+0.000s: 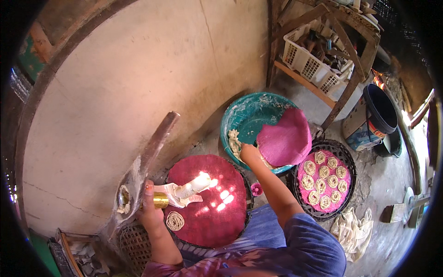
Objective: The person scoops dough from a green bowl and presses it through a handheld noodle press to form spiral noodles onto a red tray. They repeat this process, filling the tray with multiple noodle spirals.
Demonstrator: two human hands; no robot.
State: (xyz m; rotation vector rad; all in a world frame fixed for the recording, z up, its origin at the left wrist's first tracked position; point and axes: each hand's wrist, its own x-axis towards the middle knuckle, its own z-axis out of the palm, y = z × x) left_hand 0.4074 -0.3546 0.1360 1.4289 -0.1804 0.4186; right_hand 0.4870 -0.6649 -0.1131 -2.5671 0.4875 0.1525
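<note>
My left hand (150,210) grips a wooden press (156,137) beside its brass cylinder (160,200). A pale, dough-smeared plunger (193,187) with white material lies to its right, above a red cloth-covered tray (205,166) bearing one noodle coil (175,220). My right hand (249,153) is closed on pale dough (234,143) at the left side of a teal basin (244,113); its fingertips are partly hidden. A pink cloth (284,136) covers the basin's right part. On the right, a round basket (348,166) with pink cloth holds several noodle coils (324,172).
A cracked wall (115,74) curves along the left. A wooden rack (304,83) at back right bears a white crate (323,78). A bucket (371,115), crumpled pale cloth (350,233) and a metal object (399,212) sit at right. A woven basket (134,244) is lower left.
</note>
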